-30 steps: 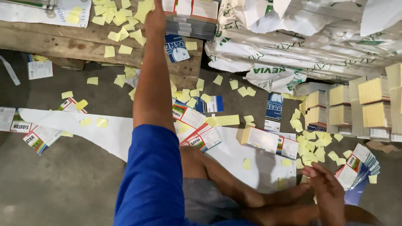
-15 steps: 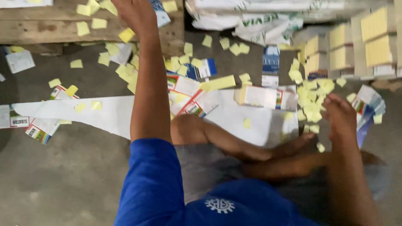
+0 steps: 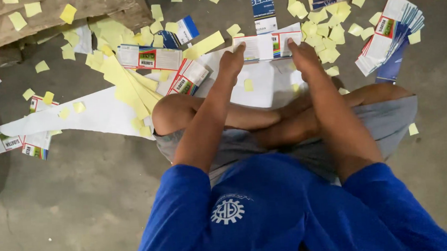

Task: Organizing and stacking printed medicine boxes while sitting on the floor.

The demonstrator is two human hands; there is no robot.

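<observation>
I sit cross-legged on the floor in a blue shirt. Both hands reach forward onto one stack of flat white printed cartons (image 3: 266, 46) lying on a white sheet (image 3: 93, 115). My left hand (image 3: 231, 62) grips the stack's left end. My right hand (image 3: 301, 53) grips its right end. Fingers of both hands curl over the near edge. More flat cartons (image 3: 149, 56) lie to the left, beside long yellow paper strips (image 3: 128, 87).
Small yellow paper squares (image 3: 326, 36) litter the grey concrete floor. A fanned pile of printed cartons (image 3: 388, 32) lies at the right. A wooden pallet (image 3: 46, 17) sits at the upper left. Loose cartons (image 3: 12, 143) lie at the far left.
My left hand came down from the pallet at the top to the carton stack. My right hand moved up from beside my leg to the same stack. The view tilted down.
</observation>
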